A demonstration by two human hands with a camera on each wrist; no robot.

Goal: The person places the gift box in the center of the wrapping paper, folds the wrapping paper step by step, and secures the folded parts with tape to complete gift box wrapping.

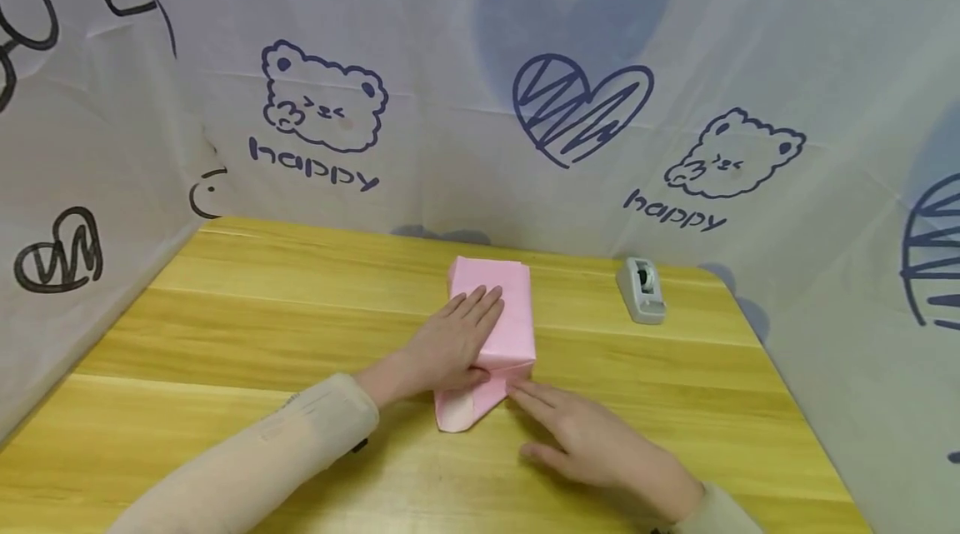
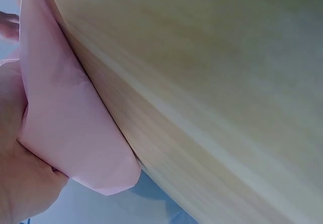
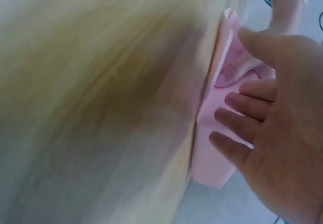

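Observation:
A box wrapped in pink paper (image 1: 513,326) lies on the wooden table, its near end carrying a folded paper flap (image 1: 455,411) that sticks out toward the person. My left hand (image 1: 455,340) rests on top of the box with its fingers extended, the thumb down by the near end. At the flap's right edge, the fingertips of my right hand (image 1: 585,434) touch the paper, fingers fairly straight and thumb apart. In the left wrist view the pink flap (image 2: 75,118) spreads out beside the palm. The right wrist view shows the right hand (image 3: 282,118) with spread fingers beside the pink box (image 3: 214,153).
A grey tape dispenser (image 1: 642,292) stands at the table's back right. The wooden table (image 1: 262,309) meets a white cloth backdrop (image 1: 450,59) with printed bears and hearts behind it and at both sides.

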